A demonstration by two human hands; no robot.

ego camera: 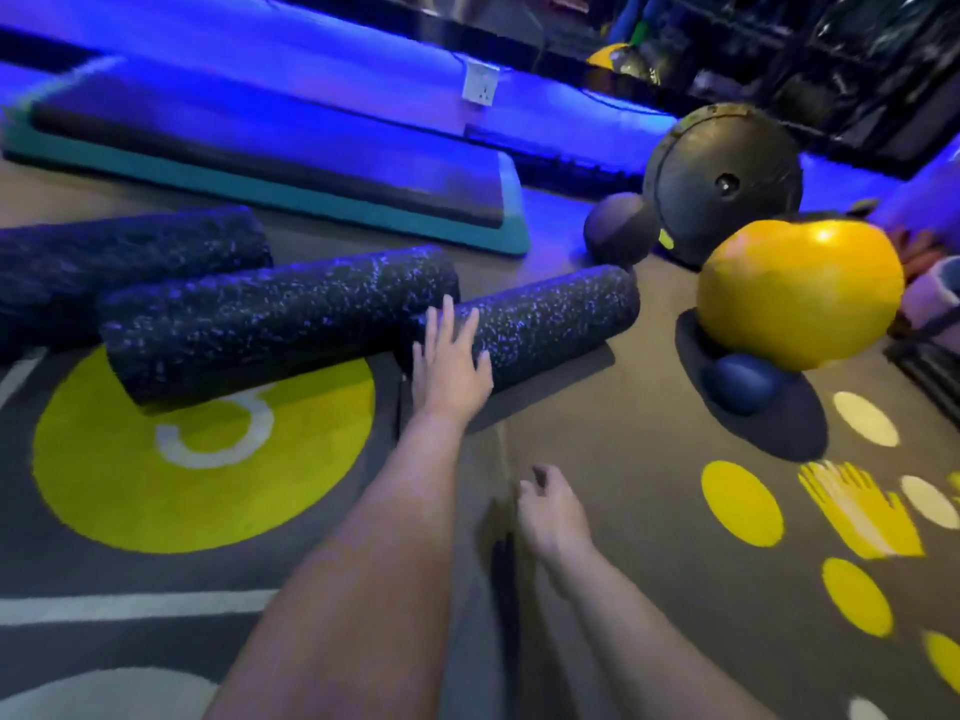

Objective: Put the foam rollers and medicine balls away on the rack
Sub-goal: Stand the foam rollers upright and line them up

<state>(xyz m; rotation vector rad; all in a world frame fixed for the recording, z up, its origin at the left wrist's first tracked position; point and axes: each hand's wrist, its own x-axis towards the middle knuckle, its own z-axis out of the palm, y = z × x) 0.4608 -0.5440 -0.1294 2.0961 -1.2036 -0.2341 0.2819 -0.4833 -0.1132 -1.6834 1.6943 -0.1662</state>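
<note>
Up beyond the left edge of the lime-green floor circle (202, 449) lies the first black speckled foam roller (130, 262), and behind it sits a teal step platform (260, 184). Across the circle's top edge rests the second speckled roller (275, 319), its near end over the green. Just off the circle's right side, there's the left hand (449, 363), fingers straight and spread, laid on the near end of the third speckled roller (550, 314), which runs up and away to the right of the circle. Below and right of the circle, the right hand (550, 511) hangs over the grey floor, fingers loosely curled, nothing in them. Further right of the circle come the balls: a small dark ball (618, 231) at the third roller's far end, a large black medicine ball (722, 184) just behind it, then a big yellow ball (800, 293) touching a small blue ball (743, 381) beneath it. Farthest from the circle, top right, stands a dark rack (831, 70), too dim to read.
</note>
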